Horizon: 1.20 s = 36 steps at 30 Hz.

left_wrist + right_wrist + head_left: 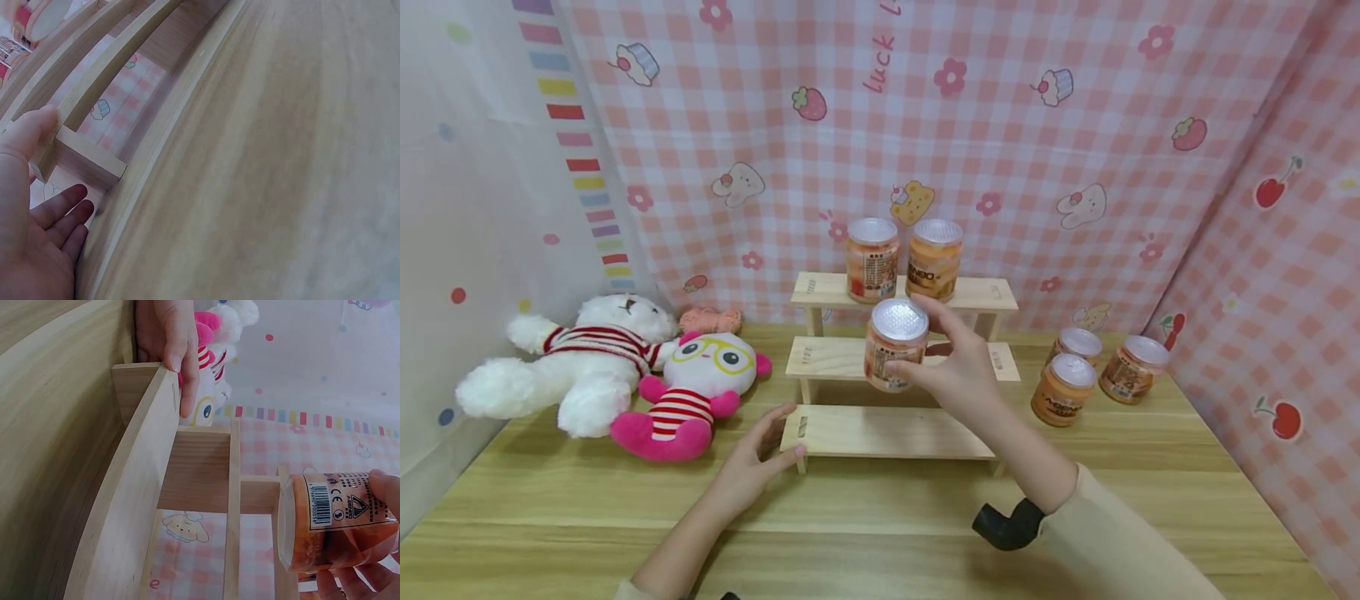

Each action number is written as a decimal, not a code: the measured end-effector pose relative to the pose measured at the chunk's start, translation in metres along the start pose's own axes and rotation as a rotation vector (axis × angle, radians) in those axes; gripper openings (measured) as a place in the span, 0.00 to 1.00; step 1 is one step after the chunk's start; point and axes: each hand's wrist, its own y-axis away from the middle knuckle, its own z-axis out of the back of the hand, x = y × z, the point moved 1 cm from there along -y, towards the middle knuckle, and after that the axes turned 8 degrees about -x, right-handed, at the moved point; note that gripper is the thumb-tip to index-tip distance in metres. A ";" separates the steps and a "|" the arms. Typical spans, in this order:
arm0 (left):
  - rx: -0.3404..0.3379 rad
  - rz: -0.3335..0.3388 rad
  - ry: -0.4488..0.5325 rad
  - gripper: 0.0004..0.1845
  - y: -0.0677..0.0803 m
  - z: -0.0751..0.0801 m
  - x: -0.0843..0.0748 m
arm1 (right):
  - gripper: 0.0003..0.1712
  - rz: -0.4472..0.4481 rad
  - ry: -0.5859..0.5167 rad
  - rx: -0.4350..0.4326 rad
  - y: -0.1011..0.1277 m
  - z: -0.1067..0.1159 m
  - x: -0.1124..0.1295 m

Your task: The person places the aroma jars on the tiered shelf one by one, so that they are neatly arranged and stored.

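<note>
Nearest are a beige sleeve (1120,542) and, beside its cuff, a bent black piece (1007,527) above the wooden counter (865,533). The hands are well apart. The left hand (748,458) grips the left end of the rack's lowest step (887,432), thumb on the front edge and forefinger farther back, the other fingers loosely bent. Beyond that step, the right hand (955,371) holds a jar (887,358) upright between thumb and fingers, its clear lid uppermost and its printed label showing; it is in front of the middle step (827,358), and I cannot tell whether its base touches the wood. Left of the rack, a pink toy (681,417) lies against a white bear (602,350) in a striped top. To the right, three jars (1060,396) stand close together on the counter. On the top step (985,293), two jars (872,267) stand side by side. Behind everything hangs a pink checked cloth (1000,125).
</note>
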 end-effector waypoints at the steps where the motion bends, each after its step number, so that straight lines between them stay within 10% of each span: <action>1: -0.001 0.000 0.000 0.34 0.000 0.000 0.000 | 0.44 -0.007 -0.004 -0.002 -0.001 -0.003 0.000; 36: 0.000 0.004 -0.007 0.35 -0.001 0.000 0.001 | 0.44 -0.133 -0.007 -0.048 -0.028 -0.044 -0.037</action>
